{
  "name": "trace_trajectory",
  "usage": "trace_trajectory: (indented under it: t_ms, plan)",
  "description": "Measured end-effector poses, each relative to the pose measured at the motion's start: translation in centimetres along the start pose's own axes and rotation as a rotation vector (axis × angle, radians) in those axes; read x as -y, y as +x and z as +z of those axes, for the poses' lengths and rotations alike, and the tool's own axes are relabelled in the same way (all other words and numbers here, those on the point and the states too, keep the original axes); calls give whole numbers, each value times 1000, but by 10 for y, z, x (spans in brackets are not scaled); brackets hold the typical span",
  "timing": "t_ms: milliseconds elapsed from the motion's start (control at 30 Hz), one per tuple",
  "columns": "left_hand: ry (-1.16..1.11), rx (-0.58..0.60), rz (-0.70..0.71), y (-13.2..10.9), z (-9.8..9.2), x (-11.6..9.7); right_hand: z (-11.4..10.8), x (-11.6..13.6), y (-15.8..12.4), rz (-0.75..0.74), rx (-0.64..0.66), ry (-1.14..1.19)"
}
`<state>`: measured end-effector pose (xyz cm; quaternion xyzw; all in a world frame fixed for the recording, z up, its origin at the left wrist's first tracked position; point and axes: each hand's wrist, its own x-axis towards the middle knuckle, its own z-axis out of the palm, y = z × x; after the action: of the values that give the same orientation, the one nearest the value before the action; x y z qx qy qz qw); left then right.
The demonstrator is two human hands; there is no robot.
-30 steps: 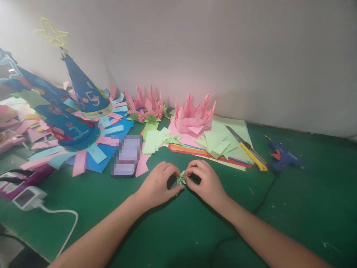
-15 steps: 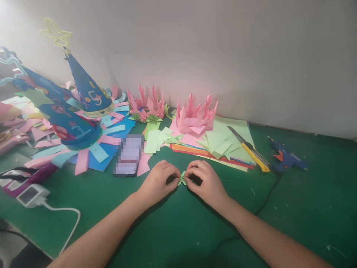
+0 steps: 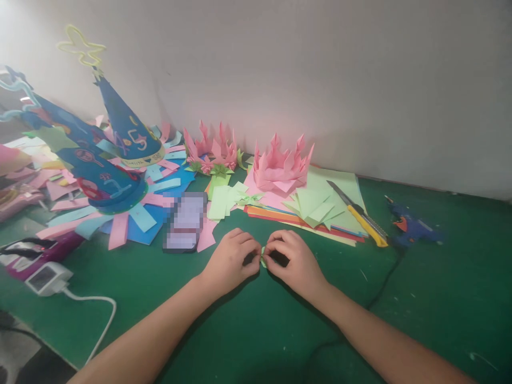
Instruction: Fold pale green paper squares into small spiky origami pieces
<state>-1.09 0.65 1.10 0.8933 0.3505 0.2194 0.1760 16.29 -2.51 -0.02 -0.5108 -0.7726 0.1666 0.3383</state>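
Between my fingertips, low over the green table, is a small folded piece of light green paper (image 3: 263, 258), mostly hidden by the fingers. My left hand (image 3: 232, 258) pinches it from the left, and my right hand (image 3: 295, 259) pinches it from the right; the fingertips of both hands nearly meet. Just beyond my hands lie green paper strips (image 3: 224, 201) and a folded green paper piece (image 3: 248, 199). A pink folded-paper crown (image 3: 280, 166) stands behind them on stacked coloured sheets.
A yellow utility knife (image 3: 366, 223) lies at right, blade out, beside a blue glue gun (image 3: 416, 226) with a trailing cord. A phone (image 3: 186, 221) lies left of my hands. Decorated blue cone hats (image 3: 130, 125), another pink crown (image 3: 212, 152) and a white charger (image 3: 48, 278) occupy the left.
My fingertips have come closer together over the green paper, so less of it shows. The things on the table have stayed in place.
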Motion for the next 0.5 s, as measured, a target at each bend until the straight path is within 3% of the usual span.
trace_trajectory:
  t_ms: [200,500]
  plan:
    - [18,16,-40,1,3,0,1,-1,0,-7,-10,-11]
    - [-37,-3,-67,-6,-8,4,-1,1,0,-3,11,2]
